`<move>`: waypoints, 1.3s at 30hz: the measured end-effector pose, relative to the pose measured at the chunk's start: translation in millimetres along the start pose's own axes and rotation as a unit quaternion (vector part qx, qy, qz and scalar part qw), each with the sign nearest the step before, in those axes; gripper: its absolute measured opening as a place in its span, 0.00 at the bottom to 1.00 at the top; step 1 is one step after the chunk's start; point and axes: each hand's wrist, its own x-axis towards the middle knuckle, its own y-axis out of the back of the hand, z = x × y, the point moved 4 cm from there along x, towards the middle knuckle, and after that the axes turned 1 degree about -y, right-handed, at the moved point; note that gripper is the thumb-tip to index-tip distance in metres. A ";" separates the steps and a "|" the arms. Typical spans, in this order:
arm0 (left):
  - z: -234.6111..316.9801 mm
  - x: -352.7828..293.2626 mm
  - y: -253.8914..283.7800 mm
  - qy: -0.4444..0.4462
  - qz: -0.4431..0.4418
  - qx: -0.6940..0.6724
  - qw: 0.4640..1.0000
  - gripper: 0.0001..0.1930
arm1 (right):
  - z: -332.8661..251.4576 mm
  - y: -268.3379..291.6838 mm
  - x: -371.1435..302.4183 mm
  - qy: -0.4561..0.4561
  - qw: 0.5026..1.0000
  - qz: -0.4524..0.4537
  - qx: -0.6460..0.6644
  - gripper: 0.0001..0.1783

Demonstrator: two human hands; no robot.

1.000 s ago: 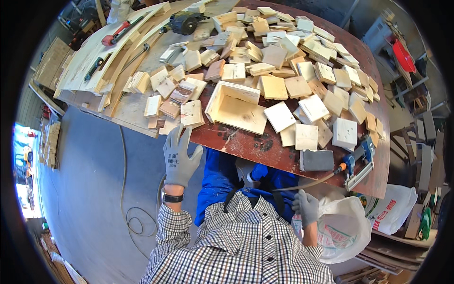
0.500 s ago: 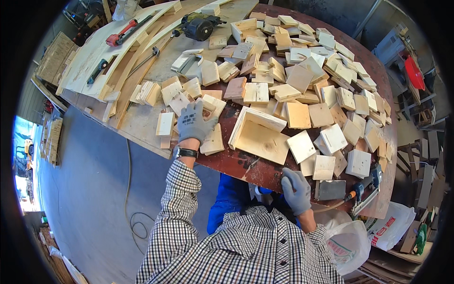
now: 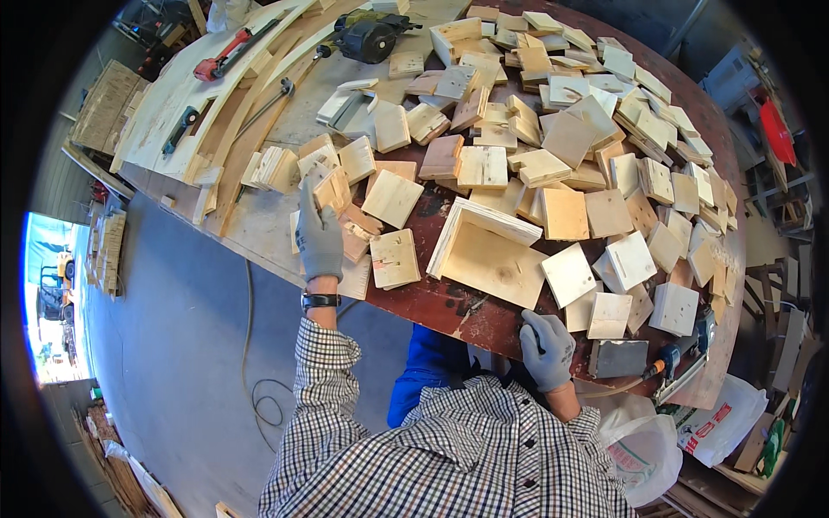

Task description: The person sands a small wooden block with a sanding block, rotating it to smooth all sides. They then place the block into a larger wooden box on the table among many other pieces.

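My left hand (image 3: 319, 243), in a grey work glove, is on edge at the near left of the piled wood blocks. Its fingers are stretched out along the left side of a tilted pale block (image 3: 333, 190); whether it grips that block I cannot tell. To its right lies a squarish block with dark marks (image 3: 395, 258). My right hand (image 3: 549, 354), also gloved, is curled at the table's near edge, a dark spot between thumb and fingers; anything inside is hidden. Between the hands sits an open-sided wooden piece (image 3: 492, 263) with two raised sides.
Many loose blocks (image 3: 566, 138) cover the dark red table (image 3: 432, 304). A dark grey block (image 3: 618, 358) and an air tool with a hose (image 3: 669, 356) lie at the near right. Farther back are a black-and-green power tool (image 3: 366, 39) and a red tool (image 3: 223, 59).
My left hand has turned from palm-down on the blocks to edge-on and shifted left, uncovering blocks beside it. My right hand stays at the edge, still curled. The view has shifted slightly.
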 end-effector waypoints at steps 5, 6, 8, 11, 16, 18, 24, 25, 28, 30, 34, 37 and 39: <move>22.2 4.1 5.5 -0.088 0.019 0.014 0.996 0.29 | 2.4 -0.8 -0.6 -0.002 1.000 0.004 0.009 0.14; 20.9 5.0 4.7 -0.111 -0.002 0.052 0.992 0.27 | 2.2 -0.1 -0.9 -0.002 1.000 0.003 0.010 0.14; 20.3 5.7 0.7 -0.177 -0.032 0.135 0.974 0.23 | 1.0 0.4 -0.5 0.001 1.000 0.005 0.010 0.14; 25.1 2.7 -7.0 -0.250 -0.085 0.284 0.922 0.14 | -0.3 0.7 -0.2 0.005 1.000 0.011 0.011 0.14; 51.3 10.1 -26.6 -0.157 -0.237 0.330 0.900 0.34 | -0.1 1.4 -0.5 0.012 1.000 0.019 0.009 0.14; 86.5 14.3 -42.2 -0.187 -0.257 0.304 0.898 0.42 | 0.7 2.4 -0.6 0.009 1.000 0.021 0.007 0.14; 87.9 40.3 -88.9 -0.058 -0.373 0.420 0.825 0.54 | 1.8 2.0 -1.4 0.018 0.999 0.031 0.014 0.13; 85.1 51.2 -91.9 -0.039 -0.387 0.395 0.833 0.53 | 0.6 2.8 -1.5 0.017 0.999 0.033 0.013 0.13; 65.1 81.6 -77.7 -0.009 -0.351 0.153 0.924 0.48 | 1.5 3.5 -1.5 0.011 0.999 0.030 0.013 0.13; 48.6 106.7 -75.0 -0.061 -0.293 0.059 0.952 0.47 | 1.8 2.7 -1.9 0.007 1.000 0.027 0.014 0.13; 67.4 115.8 -78.3 -0.228 -0.347 0.222 0.882 0.48 | 2.7 4.0 -1.9 0.011 0.999 0.036 0.013 0.13; 68.7 102.5 -96.6 -0.288 -0.450 0.352 0.768 0.51 | 2.3 3.9 -2.2 0.014 0.999 0.035 0.016 0.14; 67.3 99.8 -101.9 -0.236 -0.480 0.381 0.754 0.57 | 2.1 4.0 -0.8 0.020 0.999 0.039 0.017 0.14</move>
